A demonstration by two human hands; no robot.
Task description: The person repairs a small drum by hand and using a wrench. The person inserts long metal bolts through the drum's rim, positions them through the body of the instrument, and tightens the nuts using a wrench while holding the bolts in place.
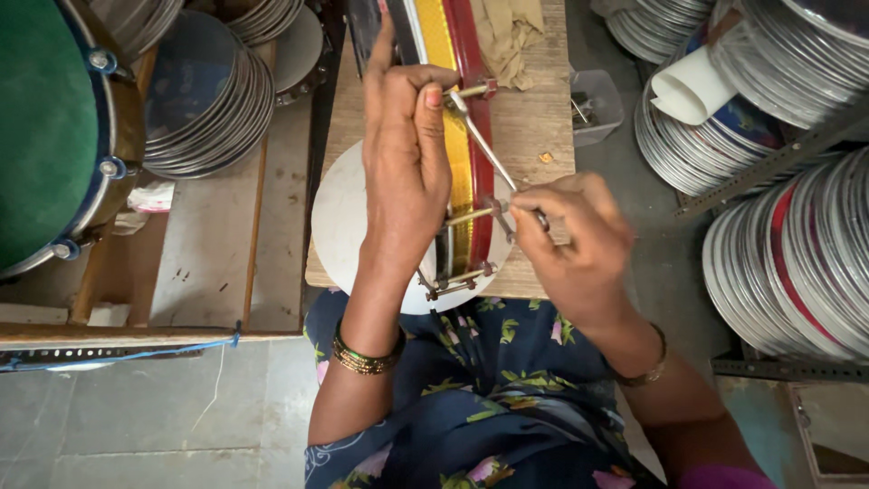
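Two hands at a drum on the wooden desk (pixel 534 118).

The red-and-gold drum (pixel 463 136) stands on edge at the desk's near edge (over a white disc (pixel 339 226)); the left hand (pixel 403 154) is clamped on its rim, the right hand (pixel 566 240) closed around a metal key (pixel 489 149) at a tuning rod.
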